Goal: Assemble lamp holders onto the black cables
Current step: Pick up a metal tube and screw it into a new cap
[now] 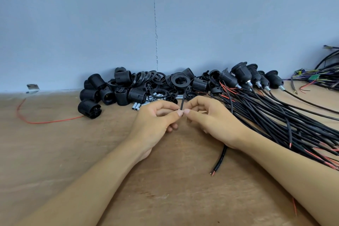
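Red wire (45, 121): lies alone near the left edge of the bench (165, 198), out of the way.
Lamp holders (128, 88): piled at the back edge, easy to reach.
Left hand (156, 121): pinches the black cable (182, 104), likely to steady it.
Cable tip (184, 95): stands up mid-bench, between both thumbs.
Right hand (211, 117): pinches it too.
Cable bunch (275, 115): waits on the right.

No readable text; any marks on the lamp holders (122, 95) look blurred.
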